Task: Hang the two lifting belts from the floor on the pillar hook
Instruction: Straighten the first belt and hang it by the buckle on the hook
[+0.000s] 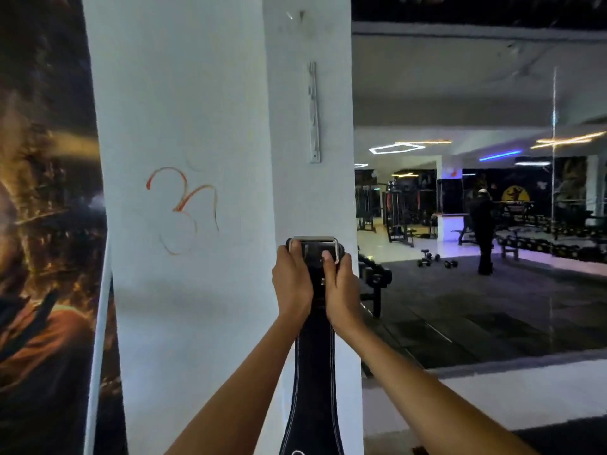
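Black belt (313,382) against white pillar (197,126), buckle end between both hands' grip

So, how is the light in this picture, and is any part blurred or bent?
Head view: pillar brightly lit, gym behind it dim with glaring ceiling strips; poster at the left edge blurred; wide-angle lens tilts the pillar's edges; hands and belt fairly sharp.

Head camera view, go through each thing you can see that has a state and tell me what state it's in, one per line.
Lifting belt: held upright against the pillar, hanging down from the hands.
Buckle: at the belt's top end, not on any hook.
Left hand: gripping the belt's top end.
Right hand: gripping the belt's top end.
Metal strip: fixed to the pillar above the belt, nothing hanging on it.
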Tool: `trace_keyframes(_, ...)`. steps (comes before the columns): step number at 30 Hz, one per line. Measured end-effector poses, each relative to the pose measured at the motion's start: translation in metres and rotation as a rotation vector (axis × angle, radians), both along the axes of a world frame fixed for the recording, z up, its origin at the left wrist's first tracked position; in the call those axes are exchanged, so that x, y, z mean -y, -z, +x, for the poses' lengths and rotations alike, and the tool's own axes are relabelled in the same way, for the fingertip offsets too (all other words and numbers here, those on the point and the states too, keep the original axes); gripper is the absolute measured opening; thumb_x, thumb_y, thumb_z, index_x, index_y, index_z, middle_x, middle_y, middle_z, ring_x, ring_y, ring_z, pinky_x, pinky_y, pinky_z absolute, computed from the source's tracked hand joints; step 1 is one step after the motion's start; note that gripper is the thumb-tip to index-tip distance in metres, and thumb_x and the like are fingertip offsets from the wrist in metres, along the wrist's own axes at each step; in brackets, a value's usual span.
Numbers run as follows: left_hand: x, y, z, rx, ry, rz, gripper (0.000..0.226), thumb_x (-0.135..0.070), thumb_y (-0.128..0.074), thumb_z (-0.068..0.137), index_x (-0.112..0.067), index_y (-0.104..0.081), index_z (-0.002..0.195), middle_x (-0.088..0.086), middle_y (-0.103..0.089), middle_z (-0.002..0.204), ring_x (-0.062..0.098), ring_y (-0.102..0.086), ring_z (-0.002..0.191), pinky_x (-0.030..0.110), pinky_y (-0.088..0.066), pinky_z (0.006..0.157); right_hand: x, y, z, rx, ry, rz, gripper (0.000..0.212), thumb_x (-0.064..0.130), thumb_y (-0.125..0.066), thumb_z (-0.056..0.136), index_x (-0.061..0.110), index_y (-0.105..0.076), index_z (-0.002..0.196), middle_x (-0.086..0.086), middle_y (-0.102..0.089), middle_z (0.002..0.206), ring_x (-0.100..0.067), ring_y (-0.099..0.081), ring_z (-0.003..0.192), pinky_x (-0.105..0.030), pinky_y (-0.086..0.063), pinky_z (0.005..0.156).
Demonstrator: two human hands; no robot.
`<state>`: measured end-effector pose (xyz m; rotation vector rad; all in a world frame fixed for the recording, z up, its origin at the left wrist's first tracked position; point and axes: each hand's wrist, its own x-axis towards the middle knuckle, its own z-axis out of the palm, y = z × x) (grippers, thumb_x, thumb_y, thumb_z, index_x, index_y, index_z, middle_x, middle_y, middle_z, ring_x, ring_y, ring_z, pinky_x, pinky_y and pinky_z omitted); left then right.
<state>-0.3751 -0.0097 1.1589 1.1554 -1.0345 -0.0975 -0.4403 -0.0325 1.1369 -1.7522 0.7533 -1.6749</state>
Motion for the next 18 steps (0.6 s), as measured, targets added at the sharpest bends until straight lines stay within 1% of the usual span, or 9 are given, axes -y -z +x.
trace_keyframes(2,0.020,-0.034,0.009,0.061,-0.028,-0.050,0.033,-0.033,-0.025,0.102,-0.013,-0.049,0.092,-0.012,-0.051,0.076,0.006,-0.052,0.070,0.016,-0.037,0.057,0.024,-0.037,0.008,-0.016,0.082,-0.096,0.028,0.039,-0.033,0.096,0.013,-0.040,0.093,0.007,-0.049,0.065,-0.011,-0.050,0.058,-0.019,-0.036,0.051)
trace_keyframes(4,0.043,-0.067,0.020,0.118,-0.062,-0.088,0.034,-0.037,-0.024,0.101,-0.015,-0.048,0.091,-0.011,-0.051,0.074,0.008,-0.053,0.068,0.027,-0.037,0.060,0.050,-0.073,0.019,-0.040,0.157,-0.177,0.032,0.043,-0.031,0.096,0.012,-0.039,0.090,0.001,-0.051,0.064,-0.024,-0.052,0.062,-0.031,-0.035,0.055)
trace_keyframes(5,0.057,-0.081,0.026,0.141,-0.083,-0.098,0.035,-0.039,-0.023,0.101,-0.015,-0.048,0.091,-0.011,-0.051,0.073,0.008,-0.053,0.067,0.029,-0.036,0.061,0.064,-0.089,0.024,-0.052,0.195,-0.202,0.036,0.045,-0.030,0.095,0.010,-0.040,0.090,-0.004,-0.055,0.067,-0.028,-0.055,0.066,-0.032,-0.035,0.057)
trace_keyframes(7,0.086,-0.106,0.038,0.180,-0.123,-0.126,0.038,-0.040,-0.021,0.101,-0.014,-0.049,0.093,-0.012,-0.049,0.072,0.005,-0.050,0.066,0.029,-0.035,0.062,0.097,-0.118,0.036,-0.048,0.263,-0.245,0.044,0.048,-0.030,0.094,0.007,-0.047,0.093,-0.015,-0.064,0.079,-0.034,-0.060,0.076,-0.035,-0.040,0.062)
trace_keyframes(9,0.121,-0.128,0.049,0.184,-0.133,-0.194,0.040,-0.036,-0.020,0.101,-0.012,-0.051,0.093,-0.012,-0.049,0.071,0.006,-0.050,0.064,0.017,-0.037,0.057,0.132,-0.142,0.047,-0.015,0.289,-0.297,0.050,0.050,-0.031,0.093,0.005,-0.053,0.093,-0.019,-0.067,0.086,-0.036,-0.063,0.082,-0.038,-0.044,0.067)
trace_keyframes(11,0.155,-0.148,0.060,0.180,-0.136,-0.268,0.041,-0.032,-0.020,0.102,-0.011,-0.055,0.095,-0.013,-0.048,0.071,0.005,-0.050,0.064,0.008,-0.038,0.053,0.164,-0.165,0.057,0.029,0.283,-0.350,0.051,0.051,-0.033,0.092,0.007,-0.056,0.091,-0.015,-0.067,0.082,-0.034,-0.064,0.080,-0.038,-0.046,0.067)
trace_keyframes(14,0.207,-0.185,0.076,0.185,-0.091,-0.346,0.041,-0.029,-0.020,0.102,-0.013,-0.056,0.092,-0.015,-0.048,0.071,0.000,-0.049,0.062,0.006,-0.037,0.051,0.213,-0.203,0.071,0.079,0.248,-0.401,0.044,0.052,-0.035,0.092,0.013,-0.057,0.088,-0.001,-0.060,0.070,-0.029,-0.066,0.074,-0.034,-0.047,0.063)
trace_keyframes(16,0.237,-0.207,0.084,0.197,-0.076,-0.374,0.040,-0.028,-0.019,0.102,-0.016,-0.055,0.089,-0.014,-0.048,0.072,0.002,-0.050,0.064,0.013,-0.037,0.056,0.243,-0.226,0.078,0.105,0.260,-0.412,0.044,0.052,-0.036,0.091,0.014,-0.057,0.085,0.000,-0.059,0.069,-0.028,-0.066,0.071,-0.034,-0.049,0.064)
trace_keyframes(18,0.264,-0.229,0.089,0.226,-0.077,-0.401,0.041,-0.029,-0.019,0.102,-0.016,-0.055,0.089,-0.011,-0.050,0.073,0.011,-0.053,0.068,0.024,-0.038,0.065,0.270,-0.248,0.083,0.137,0.256,-0.403,0.046,0.054,-0.036,0.091,0.015,-0.056,0.078,0.002,-0.056,0.064,-0.025,-0.063,0.064,-0.037,-0.050,0.064)
